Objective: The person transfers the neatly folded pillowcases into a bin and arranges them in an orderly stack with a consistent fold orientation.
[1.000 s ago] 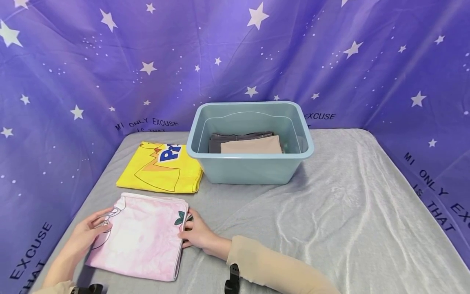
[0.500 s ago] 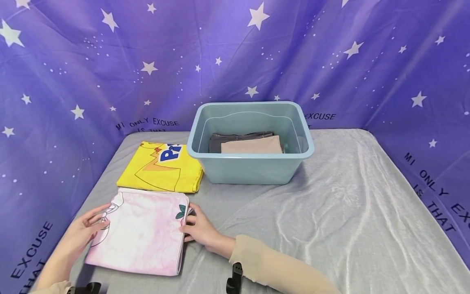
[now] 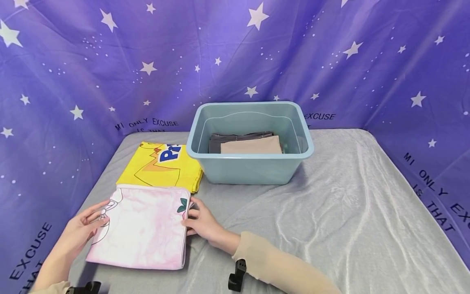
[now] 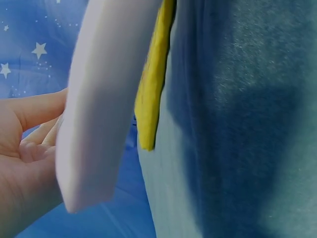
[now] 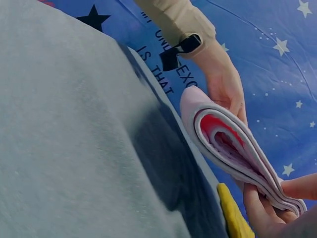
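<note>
A folded pink-and-white cloth [image 3: 143, 228] with a green leaf print is held level, raised off the grey cover, both hands gripping its sides. My left hand [image 3: 78, 230] pinches the left edge, thumb on top and fingers beneath. On the opposite edge my right hand [image 3: 207, 224] has its thumb over the top layer. Stacked layers with a red inner face show at the end of the folded cloth [image 5: 233, 144] in the right wrist view. Just behind it lies a folded yellow cloth [image 3: 158, 169] with a blue-and-white print, its front edge overlapped by the pink one.
A blue-grey plastic bin [image 3: 251, 169] stands at the back middle, holding a folded dark grey cloth [image 3: 216, 143] and a beige one [image 3: 251, 145]. The grey fabric cover [image 3: 330, 228] runs wrinkled to the right. Purple star-printed curtains [image 3: 235, 53] enclose the back and sides.
Both hands have lifted the pink cloth upward and slightly away from the body; its far edge now overlaps the yellow cloth's front. Bin and yellow cloth stay put.
</note>
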### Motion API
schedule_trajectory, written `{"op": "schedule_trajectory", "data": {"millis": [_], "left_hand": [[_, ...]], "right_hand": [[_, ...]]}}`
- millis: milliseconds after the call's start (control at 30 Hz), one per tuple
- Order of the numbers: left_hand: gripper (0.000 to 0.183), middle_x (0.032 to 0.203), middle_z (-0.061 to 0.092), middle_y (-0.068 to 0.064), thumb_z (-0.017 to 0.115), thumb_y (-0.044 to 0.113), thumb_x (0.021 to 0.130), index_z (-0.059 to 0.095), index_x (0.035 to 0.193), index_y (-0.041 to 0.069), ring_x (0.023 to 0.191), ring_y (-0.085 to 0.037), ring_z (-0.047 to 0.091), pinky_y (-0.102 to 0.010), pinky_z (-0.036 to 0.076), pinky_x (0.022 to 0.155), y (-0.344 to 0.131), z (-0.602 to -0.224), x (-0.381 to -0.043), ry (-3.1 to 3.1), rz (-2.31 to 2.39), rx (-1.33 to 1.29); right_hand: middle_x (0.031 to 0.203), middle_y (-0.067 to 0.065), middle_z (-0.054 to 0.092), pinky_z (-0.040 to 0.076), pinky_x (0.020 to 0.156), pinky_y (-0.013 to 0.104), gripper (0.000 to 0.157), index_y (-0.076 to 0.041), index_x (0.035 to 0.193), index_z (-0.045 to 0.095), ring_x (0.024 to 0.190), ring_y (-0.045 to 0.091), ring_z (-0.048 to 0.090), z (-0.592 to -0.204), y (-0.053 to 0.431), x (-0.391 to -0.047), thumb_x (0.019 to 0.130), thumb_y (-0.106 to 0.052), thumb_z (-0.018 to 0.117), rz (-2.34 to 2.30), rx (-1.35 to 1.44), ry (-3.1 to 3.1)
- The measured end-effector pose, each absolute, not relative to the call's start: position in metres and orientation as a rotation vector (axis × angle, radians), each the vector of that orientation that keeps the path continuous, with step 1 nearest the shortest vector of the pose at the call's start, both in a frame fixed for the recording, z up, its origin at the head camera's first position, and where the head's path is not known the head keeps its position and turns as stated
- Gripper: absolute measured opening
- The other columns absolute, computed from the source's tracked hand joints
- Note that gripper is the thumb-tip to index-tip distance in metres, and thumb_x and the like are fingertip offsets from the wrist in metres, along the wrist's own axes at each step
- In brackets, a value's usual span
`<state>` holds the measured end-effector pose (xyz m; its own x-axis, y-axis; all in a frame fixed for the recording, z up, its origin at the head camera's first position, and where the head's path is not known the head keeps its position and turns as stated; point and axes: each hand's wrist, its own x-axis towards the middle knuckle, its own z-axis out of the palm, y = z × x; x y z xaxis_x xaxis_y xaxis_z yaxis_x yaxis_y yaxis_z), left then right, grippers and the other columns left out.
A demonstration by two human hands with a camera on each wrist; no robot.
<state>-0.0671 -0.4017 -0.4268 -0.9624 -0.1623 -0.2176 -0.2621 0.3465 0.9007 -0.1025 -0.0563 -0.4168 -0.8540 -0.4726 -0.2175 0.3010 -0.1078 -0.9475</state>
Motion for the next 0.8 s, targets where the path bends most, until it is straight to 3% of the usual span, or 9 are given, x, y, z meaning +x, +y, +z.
{"op": "schedule_trajectory", "data": {"millis": [133, 167, 267, 533, 800], "left_hand": [[0.053, 0.126, 0.042, 0.02, 0.062, 0.027, 0.087, 0.041, 0.135, 0.039, 0.091, 0.012, 0.046, -0.016, 0.041, 0.061, -0.42, -0.444, -0.074, 2.508, 1.639, -0.415], [0.054, 0.126, 0.043, 0.019, 0.063, 0.025, 0.086, 0.043, 0.135, 0.035, 0.091, 0.012, 0.047, -0.015, 0.041, 0.061, -0.421, -0.446, -0.074, 2.499, 1.672, -0.438], [0.056, 0.128, 0.041, 0.02, 0.062, 0.028, 0.087, 0.038, 0.137, 0.037, 0.095, 0.015, 0.044, -0.012, 0.041, 0.067, -0.419, -0.438, -0.074, 2.472, 1.643, -0.424], [0.056, 0.103, 0.048, 0.033, 0.063, 0.021, 0.086, 0.041, 0.137, 0.031, 0.091, 0.018, 0.045, -0.007, 0.039, 0.068, -0.388, -0.399, -0.067, 2.421, 1.751, -0.425], [0.045, 0.098, 0.054, 0.03, 0.061, 0.008, 0.087, 0.055, 0.122, 0.035, 0.084, 0.009, 0.05, -0.012, 0.044, 0.065, -0.379, -0.385, -0.065, 2.302, 2.015, -0.326]], "right_hand": [[0.108, 0.018, 0.063, 0.055, 0.062, 0.034, 0.069, -0.004, 0.14, 0.023, 0.072, 0.016, 0.061, -0.411, -0.053, -0.105, 0.082, 0.006, 0.058, -2.002, -0.207, 1.654], [0.108, 0.018, 0.063, 0.055, 0.062, 0.034, 0.069, -0.005, 0.14, 0.024, 0.072, 0.016, 0.061, -0.409, -0.052, -0.105, 0.082, 0.007, 0.058, -2.002, -0.215, 1.651], [0.108, 0.019, 0.063, 0.055, 0.061, 0.034, 0.068, -0.005, 0.14, 0.024, 0.072, 0.016, 0.061, -0.406, -0.05, -0.108, 0.082, 0.007, 0.058, -2.009, -0.231, 1.635], [0.11, 0.019, 0.062, 0.055, 0.063, 0.035, 0.069, -0.005, 0.14, 0.023, 0.076, 0.017, 0.062, -0.396, -0.047, -0.115, 0.082, 0.006, 0.058, -1.993, -0.255, 1.64], [0.112, 0.021, 0.061, 0.055, 0.064, 0.036, 0.066, -0.005, 0.139, 0.025, 0.076, 0.016, 0.061, -0.385, -0.045, -0.123, 0.083, 0.006, 0.058, -1.968, -0.299, 1.65]]}}
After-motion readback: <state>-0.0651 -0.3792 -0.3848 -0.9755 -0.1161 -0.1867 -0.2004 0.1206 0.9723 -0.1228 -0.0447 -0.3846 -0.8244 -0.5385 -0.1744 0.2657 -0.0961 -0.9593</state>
